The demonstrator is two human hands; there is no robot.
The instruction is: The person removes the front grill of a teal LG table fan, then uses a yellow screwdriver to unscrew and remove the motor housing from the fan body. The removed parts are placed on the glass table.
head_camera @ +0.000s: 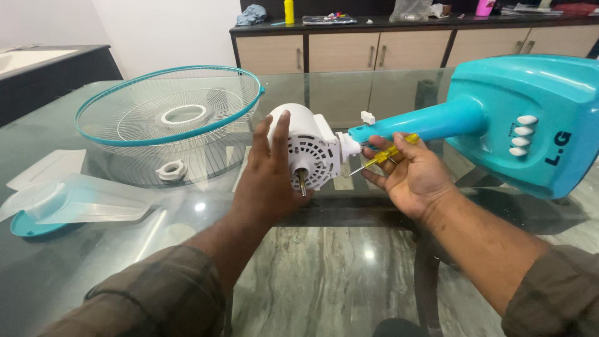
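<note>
On the glass table [349, 262], the left hand [269, 181] rests open against the white fan motor [310, 150] — likely heavy, rigid, best held by its housing — while the right hand [412, 178] grips a yellow screwdriver [382, 158].

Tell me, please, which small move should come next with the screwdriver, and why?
Probably bring the tip of the yellow screwdriver to the joint where the white motor housing meets the teal fan neck. The right hand holds the tool just below that joint, tip free, while the left hand steadies the housing.
</note>
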